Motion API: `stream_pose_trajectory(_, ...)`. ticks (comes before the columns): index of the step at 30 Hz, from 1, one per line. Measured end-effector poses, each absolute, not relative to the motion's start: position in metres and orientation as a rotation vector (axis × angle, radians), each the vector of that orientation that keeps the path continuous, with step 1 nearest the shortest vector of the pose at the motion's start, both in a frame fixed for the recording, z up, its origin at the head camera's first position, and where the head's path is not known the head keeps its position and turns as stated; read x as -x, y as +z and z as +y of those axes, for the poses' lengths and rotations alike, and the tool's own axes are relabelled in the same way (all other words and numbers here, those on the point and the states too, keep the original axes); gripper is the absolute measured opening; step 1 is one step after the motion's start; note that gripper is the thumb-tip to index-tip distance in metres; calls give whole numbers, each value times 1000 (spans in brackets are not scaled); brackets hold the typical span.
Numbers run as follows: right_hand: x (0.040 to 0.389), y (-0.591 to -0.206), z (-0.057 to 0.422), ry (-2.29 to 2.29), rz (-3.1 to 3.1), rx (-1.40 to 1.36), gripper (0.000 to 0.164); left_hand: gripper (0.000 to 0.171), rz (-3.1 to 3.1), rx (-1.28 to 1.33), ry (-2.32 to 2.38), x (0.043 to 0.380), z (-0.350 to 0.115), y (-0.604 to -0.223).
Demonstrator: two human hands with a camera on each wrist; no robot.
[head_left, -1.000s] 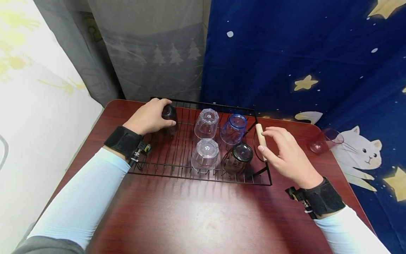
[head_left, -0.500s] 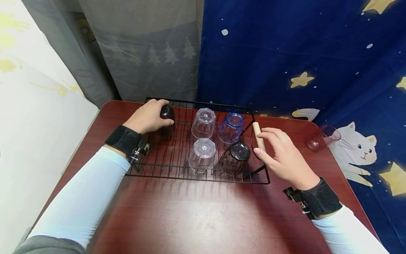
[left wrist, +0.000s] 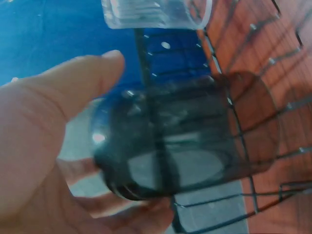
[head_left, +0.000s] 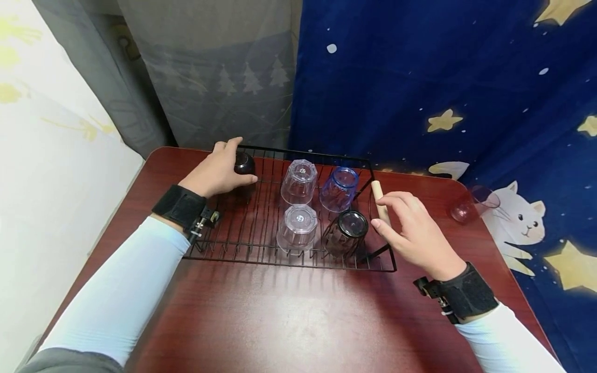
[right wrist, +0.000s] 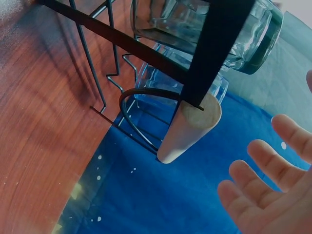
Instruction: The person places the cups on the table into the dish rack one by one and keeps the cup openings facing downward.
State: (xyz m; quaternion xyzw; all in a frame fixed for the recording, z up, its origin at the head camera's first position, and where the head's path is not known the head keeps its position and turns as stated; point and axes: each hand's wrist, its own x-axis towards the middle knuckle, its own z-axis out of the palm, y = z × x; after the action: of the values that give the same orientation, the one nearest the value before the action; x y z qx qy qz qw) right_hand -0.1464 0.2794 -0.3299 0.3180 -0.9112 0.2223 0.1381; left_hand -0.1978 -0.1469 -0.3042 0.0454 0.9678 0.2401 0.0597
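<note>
In the head view, a dark smoky glass [head_left: 244, 163] stands upside down at the rack's far left. My left hand [head_left: 216, 168] is around it with thumb and fingers spread. The left wrist view shows the thumb [left wrist: 105, 68] lifted off the glass and the other fingers behind its base. My right hand [head_left: 417, 230] hovers by the rack's wooden handle [head_left: 380, 199], relaxed and holding nothing. In the right wrist view its fingers [right wrist: 265, 180] are apart from the handle. The black wire rack [head_left: 280, 263] also holds two clear glasses, a blue glass [head_left: 340, 189] and another dark glass [head_left: 346, 233], all inverted.
A pinkish clear glass [head_left: 473, 204] lies on its side near the right edge of the red-brown table [head_left: 280, 316]. Behind the table hang a grey curtain [head_left: 224, 67] and a blue starry curtain [head_left: 396, 77]. A white surface borders the left side.
My left fingers have lifted and spread away from the dark glass, which stays in place. The right hand still hovers by the handle. The view has shifted slightly.
</note>
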Motion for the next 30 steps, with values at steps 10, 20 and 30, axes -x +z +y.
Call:
stream_pose_trajectory(10,145,-326,275,686,-2654,-862,57,86,3086,-276,736,176,-131,-288)
stream_pose_trajectory(20,144,-316,261,677,-2630,-906,55,60,3159,-522,793,153,-116,-280)
stream_pose_trajectory(30,144,-316,253,659,-2636,-953,50,52,3096,-700,644,128,-100,-282)
